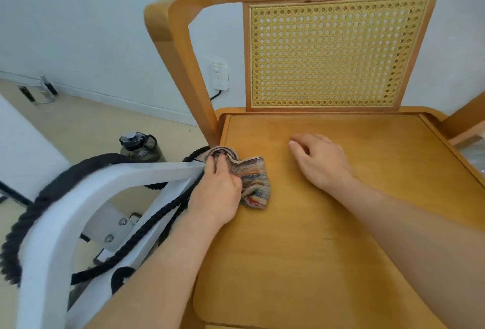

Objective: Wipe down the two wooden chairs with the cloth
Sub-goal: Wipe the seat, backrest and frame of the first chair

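One wooden chair [341,223] on my feed: left hand [217,192] clutched the striped cloth [253,179] at the seat's left edge, right hand [320,160] lay loose and empty mid-seat; white wall [78,27], pale floor [105,124] behind

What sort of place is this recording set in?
Probably a room in a home: a wooden chair with a cane back, a wall socket on a white wall, a water bottle on the floor.

Striped cloth [249,179] on wooden chair [341,223]
Crumpled and multicoloured, it lies at the left edge of the honey-toned seat, before the cane-panelled back.
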Available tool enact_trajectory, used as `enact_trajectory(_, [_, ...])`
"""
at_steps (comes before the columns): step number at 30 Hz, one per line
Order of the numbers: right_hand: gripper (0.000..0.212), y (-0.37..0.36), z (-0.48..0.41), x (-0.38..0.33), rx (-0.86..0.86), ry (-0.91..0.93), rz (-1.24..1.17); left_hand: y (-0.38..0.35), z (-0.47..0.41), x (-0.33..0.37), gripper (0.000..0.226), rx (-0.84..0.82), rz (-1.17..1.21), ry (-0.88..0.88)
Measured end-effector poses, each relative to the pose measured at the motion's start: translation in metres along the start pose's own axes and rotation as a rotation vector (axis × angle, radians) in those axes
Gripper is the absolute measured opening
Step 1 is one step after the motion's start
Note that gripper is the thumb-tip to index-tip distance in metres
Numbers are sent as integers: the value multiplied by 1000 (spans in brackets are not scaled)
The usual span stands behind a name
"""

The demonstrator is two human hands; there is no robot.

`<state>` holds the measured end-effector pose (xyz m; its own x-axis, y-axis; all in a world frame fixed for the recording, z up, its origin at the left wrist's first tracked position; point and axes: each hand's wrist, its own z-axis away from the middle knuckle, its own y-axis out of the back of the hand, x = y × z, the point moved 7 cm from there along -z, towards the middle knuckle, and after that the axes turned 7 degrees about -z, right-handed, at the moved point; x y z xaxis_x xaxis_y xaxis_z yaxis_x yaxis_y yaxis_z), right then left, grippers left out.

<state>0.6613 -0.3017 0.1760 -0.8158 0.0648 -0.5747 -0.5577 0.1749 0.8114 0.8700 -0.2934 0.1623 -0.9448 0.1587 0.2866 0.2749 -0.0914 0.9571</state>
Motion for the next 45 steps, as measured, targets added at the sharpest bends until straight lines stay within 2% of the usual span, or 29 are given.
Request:
enact_trajectory(5, [45, -2, -1, -6, -25, 50, 78, -11, -27, -12, 57, -18, 87, 158])
enact_trajectory(12, [44, -12, -10, -4, -3, 87, 164, -2, -86, -19, 36, 36, 225, 289])
enact_trajectory(18, [41, -15, -12, -2, -13, 90, 217, -14, -96, -35, 62, -125, 625, 403])
enact_trajectory(23, [35, -13, -10, -4, -24, 66, 224, -5, -47, -29, 48, -61, 350, 245])
enact_trajectory(29, [35, -19, 12, -30, -57, -34, 406, 0, 60, -34, 40, -53, -9, 99])
enact_trajectory(31, [45, -17, 38, -53, -65, -52, 264, 4, 90, -30, 43, -70, -148, 89])
enact_trajectory(34, [49, -15, 100, -95, -35, 74, -70, -3, 112, -26, 64, -162, -283, 123])
enact_trajectory(37, [49, -18, 176, -107, -81, 187, -243, -10, 124, -2, 66, -205, -376, -9])
enact_trajectory(39, [52, -19, 210, -97, -80, 182, -267, -15, 129, 21, 64, -223, -353, -124])
enact_trajectory(41, [49, -9, 225, -76, -32, 99, -213, -21, 135, 50, 61, -260, -287, -258])
enact_trajectory(43, [39, 11, 229, -55, 26, 5, -24, -23, 143, 77, 61, -316, -152, -380])
enact_trajectory(45, [32, 32, 232, -41, 91, -48, 230, -12, 143, 84, 60, -374, 154, -353])
